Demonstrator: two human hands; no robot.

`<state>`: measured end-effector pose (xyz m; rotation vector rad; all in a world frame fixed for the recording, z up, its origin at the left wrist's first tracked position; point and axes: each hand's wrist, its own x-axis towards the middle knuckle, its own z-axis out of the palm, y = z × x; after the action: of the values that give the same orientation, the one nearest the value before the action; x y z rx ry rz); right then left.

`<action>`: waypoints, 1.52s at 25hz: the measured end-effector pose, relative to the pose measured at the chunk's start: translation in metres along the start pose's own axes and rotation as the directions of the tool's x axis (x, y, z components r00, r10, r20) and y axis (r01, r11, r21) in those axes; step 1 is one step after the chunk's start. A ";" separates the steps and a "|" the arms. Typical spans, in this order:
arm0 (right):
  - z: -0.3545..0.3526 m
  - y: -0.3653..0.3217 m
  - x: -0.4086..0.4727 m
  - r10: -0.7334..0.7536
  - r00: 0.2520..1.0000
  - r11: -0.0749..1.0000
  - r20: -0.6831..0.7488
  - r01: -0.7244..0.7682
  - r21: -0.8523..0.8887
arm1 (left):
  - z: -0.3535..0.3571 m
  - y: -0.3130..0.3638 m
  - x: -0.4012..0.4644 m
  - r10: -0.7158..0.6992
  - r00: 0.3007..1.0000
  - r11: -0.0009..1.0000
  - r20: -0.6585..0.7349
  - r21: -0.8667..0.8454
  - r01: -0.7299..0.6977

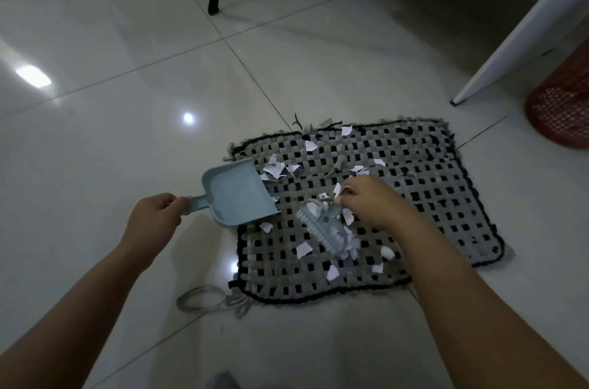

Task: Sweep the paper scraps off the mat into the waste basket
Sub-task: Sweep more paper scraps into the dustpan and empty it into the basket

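Paper scraps (304,249) lie scattered across the woven mat (414,172), thickest at the mat's near-left part, and we are mid-sweep. Our left hand (156,216) is clenched round the handle of the pale blue dustpan (237,194), whose open lip rests on the mat's left edge, with a small heap of scraps just at its mouth. Our right hand (369,200) grasps the small brush (325,231), which lies low over the mat's middle, bristles among the pieces; we cannot tell exactly how the fingers sit on it, as motion blurs the brush.

Beyond the mat's far-right corner stands the red waste basket (561,114), well apart from the dustpan, partly under a white table leg (522,35).

We judge the risks so: the mat's open weave and loose fringe may snag scraps, a hard stroke could flick them onto the glossy floor (111,133), and a tilted pan could spill its load on the way to the basket.
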<state>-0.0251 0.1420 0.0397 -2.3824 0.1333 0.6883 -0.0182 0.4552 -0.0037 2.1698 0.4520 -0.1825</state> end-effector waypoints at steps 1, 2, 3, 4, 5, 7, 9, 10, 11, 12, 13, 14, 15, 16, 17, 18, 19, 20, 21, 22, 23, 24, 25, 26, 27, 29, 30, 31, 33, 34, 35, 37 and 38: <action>-0.005 0.000 0.000 -0.005 0.999 1.000 -0.043 0.005 -0.016 | -0.002 -0.001 0.001 0.013 1.000 1.000 -0.010 0.020 -0.013; -0.006 -0.003 0.000 -0.024 0.996 1.000 -0.081 0.024 -0.005 | -0.005 -0.002 0.002 0.029 0.999 0.999 -0.022 0.046 -0.028; -0.004 -0.011 0.000 -0.044 0.994 0.998 -0.102 0.047 0.034 | -0.010 -0.003 0.004 0.044 0.998 0.997 -0.036 0.069 -0.042; 0.003 -0.021 0.001 -0.066 0.992 0.993 -0.104 0.075 0.088 | -0.016 -0.005 0.006 0.056 0.997 0.995 -0.051 0.086 -0.051; 0.013 -0.032 0.002 -0.086 0.992 0.985 -0.089 0.098 0.142 | -0.022 -0.007 0.008 0.062 0.996 0.994 -0.069 0.096 -0.055; 0.043 -0.052 0.009 -0.132 0.989 0.969 -0.066 0.143 0.204 | -0.033 -0.013 0.011 0.055 0.993 0.993 -0.108 0.107 -0.043; 0.064 -0.054 0.018 -0.107 0.992 0.966 -0.074 0.121 0.227 | -0.038 -0.019 0.013 0.046 0.990 0.990 -0.131 0.135 -0.028; 0.066 -0.047 0.022 -0.057 0.995 0.966 -0.084 0.076 0.247 | -0.038 -0.021 0.013 0.043 0.991 0.988 -0.130 0.152 -0.023; 0.062 -0.037 0.025 -0.004 0.995 0.964 -0.098 0.030 0.266 | -0.038 -0.022 0.013 0.038 0.991 0.986 -0.125 0.163 -0.017; 0.055 -0.027 0.026 0.036 0.992 0.964 -0.125 -0.001 0.265 | -0.038 -0.023 0.014 0.031 0.993 0.986 -0.117 0.167 -0.011; 0.046 -0.019 0.026 0.059 0.984 0.967 -0.169 -0.014 0.253 | -0.037 -0.023 0.014 0.028 0.994 0.986 -0.109 0.169 -0.009; 0.037 -0.013 0.025 0.063 0.972 0.971 -0.225 -0.008 0.238 | -0.036 -0.023 0.015 0.029 0.995 0.986 -0.100 0.169 -0.012; 0.029 -0.013 0.025 0.052 0.962 0.974 -0.270 0.011 0.227 | -0.035 -0.022 0.015 0.031 0.995 0.986 -0.092 0.168 -0.015; 0.024 -0.019 0.027 0.025 0.954 0.975 -0.300 0.043 0.218 | -0.033 -0.021 0.015 0.033 0.996 0.986 -0.084 0.168 -0.019; 0.022 -0.029 0.032 -0.007 0.950 0.974 -0.311 0.077 0.211 | -0.031 -0.021 0.016 0.036 0.997 0.985 -0.075 0.171 -0.023; 0.023 -0.042 0.038 -0.038 0.951 0.971 -0.306 0.107 0.212 | -0.029 -0.020 0.017 0.037 0.997 0.985 -0.068 0.173 -0.025; 0.026 -0.055 0.046 -0.063 0.953 0.967 -0.296 0.131 0.219 | -0.027 -0.019 0.017 0.038 0.997 0.984 -0.061 0.175 -0.027; 0.031 -0.066 0.055 -0.079 0.954 0.964 -0.291 0.147 0.223 | -0.026 -0.018 0.017 0.044 0.998 0.983 -0.055 0.179 -0.033; 0.037 -0.074 0.062 -0.076 0.953 0.962 -0.292 0.147 0.229 | -0.026 -0.018 0.018 0.057 0.997 0.982 -0.051 0.181 -0.047; 0.042 -0.078 0.069 -0.047 0.952 0.963 -0.302 0.124 0.241 | -0.026 -0.018 0.018 0.072 0.996 0.982 -0.050 0.180 -0.062; 0.045 -0.076 0.073 0.009 0.947 0.961 -0.321 0.080 0.263 | -0.026 -0.018 0.019 0.083 0.995 0.981 -0.053 0.182 -0.072; 0.046 -0.070 0.073 0.085 0.936 0.955 -0.342 0.021 0.296 | -0.027 -0.018 0.020 0.093 0.994 0.978 -0.054 0.193 -0.081; 0.043 -0.061 0.070 0.162 0.917 0.942 -0.364 -0.033 0.334 | -0.028 -0.017 0.022 0.105 0.993 0.974 -0.053 0.209 -0.092; 0.040 -0.050 0.063 0.230 0.892 0.925 -0.390 -0.075 0.374 | -0.028 -0.016 0.023 0.120 0.991 0.969 -0.050 0.223 -0.106; 0.035 -0.036 0.055 0.287 0.864 0.907 -0.414 -0.106 0.407 | -0.027 -0.014 0.023 0.137 0.989 0.964 -0.048 0.238 -0.122; 0.026 -0.011 0.036 0.353 0.822 0.888 -0.447 -0.144 0.436 | -0.026 -0.009 0.023 0.179 0.983 0.947 -0.050 0.280 -0.158; 0.024 -0.001 0.028 0.361 0.809 0.892 -0.463 -0.153 0.426 | -0.027 -0.008 0.022 0.193 0.980 0.939 -0.051 0.301 -0.169; 0.022 0.006 0.023 0.355 0.800 0.899 -0.483 -0.151 0.410 | -0.027 -0.005 0.022 0.201 0.978 0.932 -0.050 0.318 -0.175; 0.014 0.016 0.015 0.304 0.795 0.919 -0.525 -0.100 0.381 | -0.030 -0.001 0.020 0.208 0.977 0.922 -0.040 0.342 -0.182; 0.006 0.018 0.010 0.269 0.793 0.928 -0.547 -0.062 0.367 | -0.033 0.002 0.018 0.202 0.979 0.924 -0.032 0.339 -0.179; -0.005 0.020 0.005 0.231 0.786 0.941 -0.573 -0.031 0.337 | -0.036 0.005 0.016 0.186 0.982 0.930 -0.020 0.327 -0.169; -0.028 0.029 -0.006 0.179 0.767 0.969 -0.617 -0.029 0.244 | -0.036 0.015 0.006 0.162 0.986 0.937 0.042 0.307 -0.167; -0.037 0.037 -0.010 0.180 0.757 0.977 -0.629 -0.063 0.204 | -0.029 0.021 0.001 0.162 0.982 0.932 0.095 0.313 -0.184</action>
<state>-0.0273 0.0896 0.0484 -2.3538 0.6221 -0.1292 -0.0105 0.4678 0.0288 2.5009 0.1984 -0.2445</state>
